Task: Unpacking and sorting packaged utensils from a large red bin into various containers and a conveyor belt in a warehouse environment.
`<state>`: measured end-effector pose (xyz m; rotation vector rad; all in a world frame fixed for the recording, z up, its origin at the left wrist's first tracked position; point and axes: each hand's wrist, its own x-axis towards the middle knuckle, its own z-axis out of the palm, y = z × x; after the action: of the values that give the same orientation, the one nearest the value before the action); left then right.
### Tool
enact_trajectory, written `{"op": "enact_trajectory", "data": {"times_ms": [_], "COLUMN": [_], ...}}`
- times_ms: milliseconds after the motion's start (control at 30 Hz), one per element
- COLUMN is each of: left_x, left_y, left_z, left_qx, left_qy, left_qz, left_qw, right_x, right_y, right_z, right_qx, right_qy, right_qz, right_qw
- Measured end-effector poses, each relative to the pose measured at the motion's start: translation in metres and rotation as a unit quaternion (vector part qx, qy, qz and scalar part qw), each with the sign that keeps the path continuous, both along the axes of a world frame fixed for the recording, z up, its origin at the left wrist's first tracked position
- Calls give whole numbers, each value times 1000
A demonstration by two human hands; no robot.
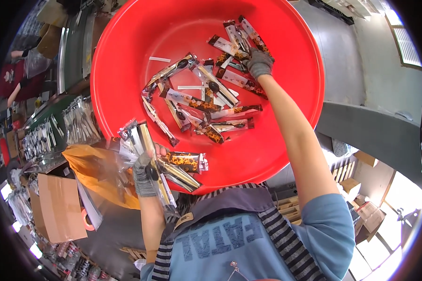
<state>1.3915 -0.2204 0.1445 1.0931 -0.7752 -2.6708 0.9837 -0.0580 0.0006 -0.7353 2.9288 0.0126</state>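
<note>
A big red tub [109,70] holds a scatter of slim wrapped cutlery packets [187,99], with chopsticks and black spoons showing through clear film and dark ends with orange patterns. My left hand [145,174], in a grey fingerless glove, grips a thick bunch of cutlery packets [185,161] at the tub's near left rim. Deep in the tub at the far right, my gloved right hand [259,63] has its fingers curled down on several packets. One packet [254,35] stands out beyond those fingers, and another packet [241,82] lies just below them.
Left of the tub are an orange-yellow sack [101,173], an open cardboard box [61,206] and a roll of pink tape [86,219]. Further left, bundles of packed cutlery [79,122] lie beside a green conveyor [77,51]. A person in dark red [21,77] works at the far left.
</note>
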Motion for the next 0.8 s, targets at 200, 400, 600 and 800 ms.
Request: {"op": "enact_trajectory", "data": {"times_ms": [200,400,600,800], "left_x": [-6,2,-6,-2], "left_y": [1,-2,2,4], "left_z": [0,-7,-6,-6], "left_qx": [-16,7,10,3], "left_qy": [38,-30,-3,-1], "left_qz": [-28,-39,-53,-51], "left_qw": [999,999,999,999], "right_x": [-19,13,37,71], "right_y": [27,25,26,19], "right_z": [-28,27,35,44], "right_qx": [-341,-452,-550,-237], "right_qy": [-286,-450,-370,-132], "right_qz": [-104,-183,-100,161], "right_qw": [889,748,742,949]}}
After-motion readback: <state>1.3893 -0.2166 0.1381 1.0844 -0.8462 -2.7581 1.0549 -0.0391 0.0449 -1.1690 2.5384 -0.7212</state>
